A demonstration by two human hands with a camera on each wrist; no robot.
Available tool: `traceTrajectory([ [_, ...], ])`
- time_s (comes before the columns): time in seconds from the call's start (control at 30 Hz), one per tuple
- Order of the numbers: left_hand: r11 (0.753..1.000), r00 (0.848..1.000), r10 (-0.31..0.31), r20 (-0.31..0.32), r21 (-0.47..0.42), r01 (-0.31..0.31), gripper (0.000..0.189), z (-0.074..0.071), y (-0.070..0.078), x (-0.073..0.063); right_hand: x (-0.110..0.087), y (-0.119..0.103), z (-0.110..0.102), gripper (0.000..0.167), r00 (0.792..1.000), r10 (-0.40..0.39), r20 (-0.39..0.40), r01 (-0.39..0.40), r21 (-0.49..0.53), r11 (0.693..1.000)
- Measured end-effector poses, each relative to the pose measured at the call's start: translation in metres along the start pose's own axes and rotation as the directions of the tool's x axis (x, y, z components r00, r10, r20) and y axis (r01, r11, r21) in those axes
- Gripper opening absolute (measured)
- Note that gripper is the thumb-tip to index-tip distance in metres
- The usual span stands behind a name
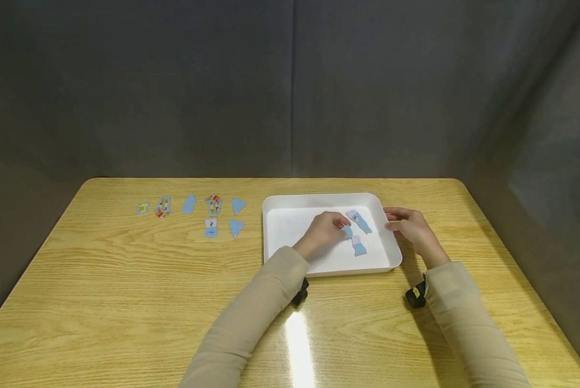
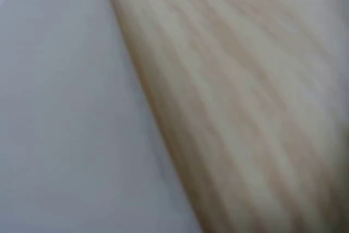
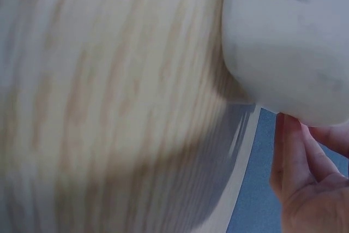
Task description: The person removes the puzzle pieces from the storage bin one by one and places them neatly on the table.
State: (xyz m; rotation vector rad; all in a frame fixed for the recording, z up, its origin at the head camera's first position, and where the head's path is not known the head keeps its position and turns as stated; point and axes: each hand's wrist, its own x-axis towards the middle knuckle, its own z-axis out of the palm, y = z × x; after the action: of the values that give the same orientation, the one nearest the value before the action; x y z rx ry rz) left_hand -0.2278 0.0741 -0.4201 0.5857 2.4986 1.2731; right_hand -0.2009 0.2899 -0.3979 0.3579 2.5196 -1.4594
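A white tray (image 1: 290, 200) stands on the wooden table. My left hand (image 1: 324, 231) reaches over its front edge and pinches a flat light-blue cut-out piece (image 1: 347, 231) close above the tray floor. Just in front of that lies a lilac-and-blue piece (image 1: 359, 247). Behind it rests a longer blue and lilac piece (image 1: 359, 221) with a small dark drawing. At the tray's right wall, my right hand (image 1: 413, 229) touches the rim with its thumb and fairly straight fingers. In the right wrist view those fingers (image 3: 294, 151) meet the tray's outer side.
Left of the tray, flat cut-outs lie in two rows: a small yellow-green one (image 1: 143, 208), multicoloured ones (image 1: 163, 207), plain blue ones (image 1: 189, 204) and one with a drawing (image 1: 211, 228). Dark grey curtain (image 1: 290, 97) surrounds the table (image 1: 125, 302) at back and sides.
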Motion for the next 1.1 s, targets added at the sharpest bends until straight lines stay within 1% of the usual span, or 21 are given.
traceTrajectory([
  [0.03, 0.998, 1.0, -0.013, 0.004, -0.058, 0.013, 0.024, -0.002, 0.001, -0.001, 0.0, 0.0, 0.0, 0.054, 1.0, 0.002, -0.002, -0.002, -0.002, 1.0],
  [0.1, 0.984, 0.999, -0.043, 0.013, -0.173, 0.044, 0.025, -0.007, 0.004, -0.003, 0.0, -0.001, -0.001, 0.054, 1.0, 0.006, -0.003, -0.006, -0.005, 1.0],
  [0.17, 0.956, 0.997, -0.068, 0.024, -0.285, 0.072, 0.027, -0.012, 0.006, -0.006, 0.0, -0.001, 0.0, 0.054, 1.0, 0.006, -0.006, -0.006, -0.012, 1.0],
  [0.23, 0.923, 0.995, -0.091, 0.031, -0.372, 0.096, 0.028, -0.019, 0.009, -0.01, -0.001, -0.002, 0.001, 0.054, 1.0, 0.005, -0.01, -0.005, -0.015, 1.0],
  [0.33, 0.883, 0.993, -0.112, 0.037, -0.454, 0.117, 0.03, -0.03, 0.013, -0.016, -0.001, -0.002, 0.001, 0.053, 1.0, -0.003, -0.016, 0.002, -0.021, 1.0],
  [0.43, 0.858, 0.992, -0.123, 0.041, -0.497, 0.127, 0.034, -0.042, 0.017, -0.025, -0.001, -0.003, 0.001, 0.053, 1.0, -0.004, -0.017, 0.003, -0.016, 1.0],
  [0.57, 0.851, 0.993, -0.112, 0.025, -0.514, 0.109, 0.038, -0.058, 0.016, -0.037, -0.001, -0.002, 0.002, 0.053, 1.0, -0.002, -0.017, 0.002, -0.013, 1.0],
  [0.9, 0.872, 0.996, -0.071, -0.05, -0.489, 0.038, 0.038, -0.094, 0.001, -0.065, -0.001, -0.002, 0.003, 0.053, 1.0, 0.004, -0.015, -0.004, -0.004, 1.0],
  [0.97, 0.873, 0.995, -0.07, -0.068, -0.486, 0.028, 0.038, -0.102, -0.003, -0.07, -0.001, -0.002, 0.003, 0.053, 1.0, 0.004, -0.015, -0.004, -0.005, 1.0],
  [1.1, 0.886, 0.991, -0.081, -0.108, -0.463, 0.022, 0.038, -0.118, -0.015, -0.08, -0.001, -0.003, 0.002, 0.053, 1.0, 0.003, -0.015, -0.003, -0.007, 1.0],
])
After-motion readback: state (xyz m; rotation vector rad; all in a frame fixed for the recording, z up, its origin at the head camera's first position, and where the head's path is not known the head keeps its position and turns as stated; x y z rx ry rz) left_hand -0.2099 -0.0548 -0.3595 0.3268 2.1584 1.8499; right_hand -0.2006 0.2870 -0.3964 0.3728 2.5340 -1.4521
